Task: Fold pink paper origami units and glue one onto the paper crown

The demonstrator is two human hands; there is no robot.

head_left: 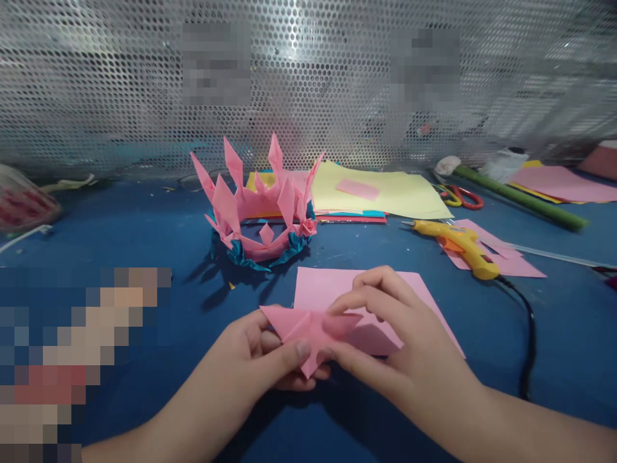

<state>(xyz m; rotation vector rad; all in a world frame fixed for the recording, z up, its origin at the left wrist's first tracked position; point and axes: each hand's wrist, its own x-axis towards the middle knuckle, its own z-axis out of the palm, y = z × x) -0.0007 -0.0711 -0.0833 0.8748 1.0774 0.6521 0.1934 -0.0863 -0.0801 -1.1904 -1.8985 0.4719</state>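
Note:
A folded piece of pink paper [313,331] with pointed corners is held between both hands, low in the middle of the head view. My left hand [270,354] grips it from the left, thumb on the front face and fingers behind. From the right, my right hand [400,328] pinches its other side between thumb and fingertips. A flat sheet of pink paper [424,296] lies on the table just behind the hands. Beyond it stands a pink paper crown [255,247] with tall folded points, a small rose and crumpled blue paper round its base.
On the blue table [144,225] a yellow glue gun [463,244] with a black cord rests on pink scraps at right. Behind are yellow sheets [395,186], scissors [465,197] and a green stick [525,199]. A perforated metal screen [308,83] closes off the back. Another area at lower left is pixelated.

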